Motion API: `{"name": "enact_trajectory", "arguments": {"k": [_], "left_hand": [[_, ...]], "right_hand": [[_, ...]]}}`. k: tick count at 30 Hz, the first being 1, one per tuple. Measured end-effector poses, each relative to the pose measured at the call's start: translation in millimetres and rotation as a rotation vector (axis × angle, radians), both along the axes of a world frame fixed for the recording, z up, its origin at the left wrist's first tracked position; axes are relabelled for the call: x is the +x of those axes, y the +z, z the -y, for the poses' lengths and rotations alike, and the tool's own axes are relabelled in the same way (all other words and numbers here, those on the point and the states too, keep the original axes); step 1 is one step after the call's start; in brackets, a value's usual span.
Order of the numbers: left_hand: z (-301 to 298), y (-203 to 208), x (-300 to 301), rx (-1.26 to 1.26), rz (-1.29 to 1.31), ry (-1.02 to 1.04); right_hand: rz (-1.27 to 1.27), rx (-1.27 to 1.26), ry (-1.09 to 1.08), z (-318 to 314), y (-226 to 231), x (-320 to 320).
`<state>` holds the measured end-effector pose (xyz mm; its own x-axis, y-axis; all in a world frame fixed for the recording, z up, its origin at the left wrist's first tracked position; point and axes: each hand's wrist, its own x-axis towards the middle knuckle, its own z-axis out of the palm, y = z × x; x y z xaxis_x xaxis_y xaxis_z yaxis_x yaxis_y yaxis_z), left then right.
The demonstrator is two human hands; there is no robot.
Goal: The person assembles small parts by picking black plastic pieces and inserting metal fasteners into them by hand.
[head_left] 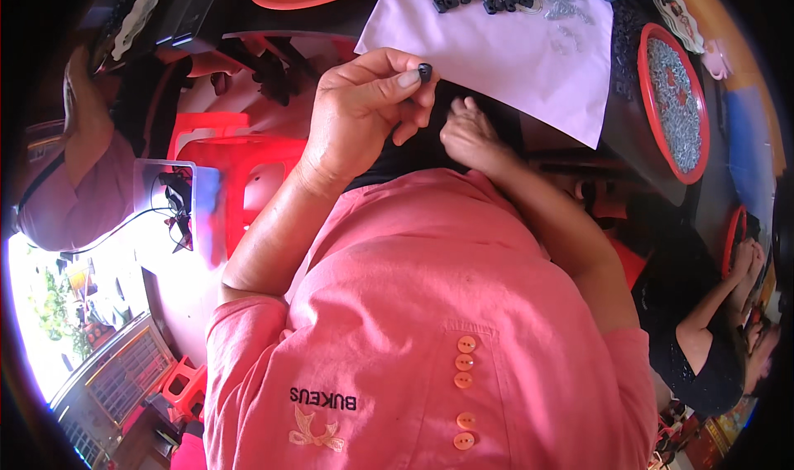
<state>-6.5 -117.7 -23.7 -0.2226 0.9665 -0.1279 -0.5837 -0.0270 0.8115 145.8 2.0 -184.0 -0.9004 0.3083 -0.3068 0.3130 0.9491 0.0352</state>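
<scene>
Blk pc (425, 73) in L pinch grip (364, 98)

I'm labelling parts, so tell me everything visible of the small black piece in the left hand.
The small black piece has a rounded outline, a faint sheen and looks like hard plastic. The left hand pinches it between thumb and finger, partly hiding it, against the pale pink cloth's near edge in view.
</scene>
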Motion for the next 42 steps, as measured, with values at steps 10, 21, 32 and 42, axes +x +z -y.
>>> {"name": "enact_trajectory", "arguments": {"k": [10, 21, 32, 42], "left_hand": [[8, 11, 6, -0.029, 0.011, -0.032], [-7, 20, 5, -0.024, -0.031, -0.004], [-115, 37, 27, 0.170, 0.240, 0.211], [-152, 21, 16, 0.135, 0.648, 0.243]], "right_hand": [[-0.097, 0.035, 0.049, 11, -6, 13], [-0.195, -0.436, -0.153, 35, 63, 32], [-1.398, -0.478, -0.224, -47, 206, -16], [-1.376, -0.091, -0.278, -68, 191, -42]]}}
